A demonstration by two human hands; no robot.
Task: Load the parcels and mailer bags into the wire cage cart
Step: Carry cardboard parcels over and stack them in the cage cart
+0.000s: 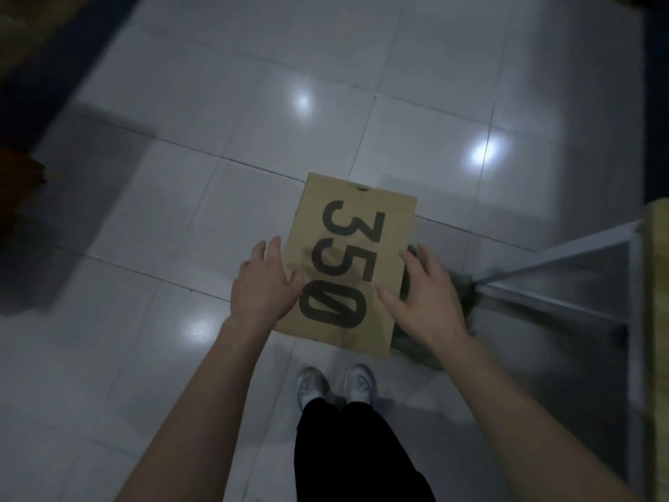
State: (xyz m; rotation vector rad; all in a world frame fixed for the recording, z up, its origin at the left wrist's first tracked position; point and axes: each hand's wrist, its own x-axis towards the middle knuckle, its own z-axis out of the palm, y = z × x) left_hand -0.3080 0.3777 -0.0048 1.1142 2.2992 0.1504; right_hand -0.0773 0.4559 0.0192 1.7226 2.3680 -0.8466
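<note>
Ok, cardboard box (349, 262) marked 350 sits btwn both hands, over the tiled floor (217, 121), just ahead of the shoes (313, 384). L hand (266, 286): fingers together, near straight along the box's left edge, thumb laid on the top face. R hand (425, 295): fingers a bit apart, reaching over the right edge, thumb on top too. I can't tell if any fingertips hook underneath. Long axis runs away from me, fingertip-ward, far end skewed slightly toward the R fingers; the 350 reads far end to near end. To do this well I'd get fingers under both long edges, squeeze evenly, keep it flat, then swing it out past the R fingers to the metal frame (561, 255), prob the cart. Grey soft thing (412, 344), maybe a mailer bag, lies below the R fingers, so lift w/o snagging it
</note>
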